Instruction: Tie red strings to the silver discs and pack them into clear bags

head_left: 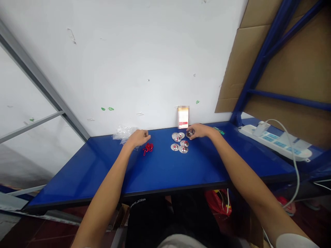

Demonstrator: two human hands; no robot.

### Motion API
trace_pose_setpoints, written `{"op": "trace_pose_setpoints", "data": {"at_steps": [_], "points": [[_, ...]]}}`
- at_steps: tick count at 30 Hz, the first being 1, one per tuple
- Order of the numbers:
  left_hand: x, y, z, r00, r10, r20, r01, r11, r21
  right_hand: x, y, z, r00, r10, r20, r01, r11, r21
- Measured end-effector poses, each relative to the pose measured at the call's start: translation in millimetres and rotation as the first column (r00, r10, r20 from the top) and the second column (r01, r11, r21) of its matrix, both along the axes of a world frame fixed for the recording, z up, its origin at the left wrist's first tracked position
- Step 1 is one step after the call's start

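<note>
Your right hand (199, 130) has half-curled fingers on one disc (189, 134) (grip unclear), other discs (183, 149) just left on the counter (165, 172); your left hand (137, 137), loosely curled, grasp unclear, is beside red cord (148, 148).

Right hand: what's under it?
Part of a shiny round piece shows between the thumb and fingers of the right hand, over the blue table. The hand covers the rest of it; whatever lies beneath the palm can't be seen.
</note>
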State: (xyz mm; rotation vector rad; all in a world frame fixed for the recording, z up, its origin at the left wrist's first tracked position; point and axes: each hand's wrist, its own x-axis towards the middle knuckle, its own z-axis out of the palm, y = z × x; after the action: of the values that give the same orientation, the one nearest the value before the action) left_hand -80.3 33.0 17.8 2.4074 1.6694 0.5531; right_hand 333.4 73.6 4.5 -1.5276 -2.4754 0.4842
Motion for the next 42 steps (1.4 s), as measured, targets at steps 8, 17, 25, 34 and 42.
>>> {"op": "trace_pose_setpoints", "data": {"at_steps": [8, 17, 25, 34, 42], "points": [[11, -2, -6.2, 0.995, -0.047, -0.092, 0.05, 0.999, 0.02, -11, 2, -8, 0.998, 0.004, 0.068, -0.012, 0.994, 0.112], [25, -11, -4.5, 0.996, -0.06, -0.066, 0.062, 0.998, 0.03, -23, -9, -6, 0.998, 0.059, 0.009, -0.058, 0.945, 0.321], [28, -9, -9.9, 0.995, -0.093, -0.048, 0.096, 0.992, 0.076, -60, -27, -2, 0.945, 0.328, 0.005, -0.314, 0.9, 0.304], [37, -10, -15.0, 0.979, -0.156, 0.132, 0.154, 0.988, 0.025, -77, -29, -6, 0.874, 0.301, -0.383, -0.181, 0.931, 0.318], [78, -28, -24.2, 0.54, -0.143, 0.829, 0.368, 0.926, -0.08, -120, -45, -15, 0.399, 0.064, -0.915, -0.077, 0.996, 0.036]]}}
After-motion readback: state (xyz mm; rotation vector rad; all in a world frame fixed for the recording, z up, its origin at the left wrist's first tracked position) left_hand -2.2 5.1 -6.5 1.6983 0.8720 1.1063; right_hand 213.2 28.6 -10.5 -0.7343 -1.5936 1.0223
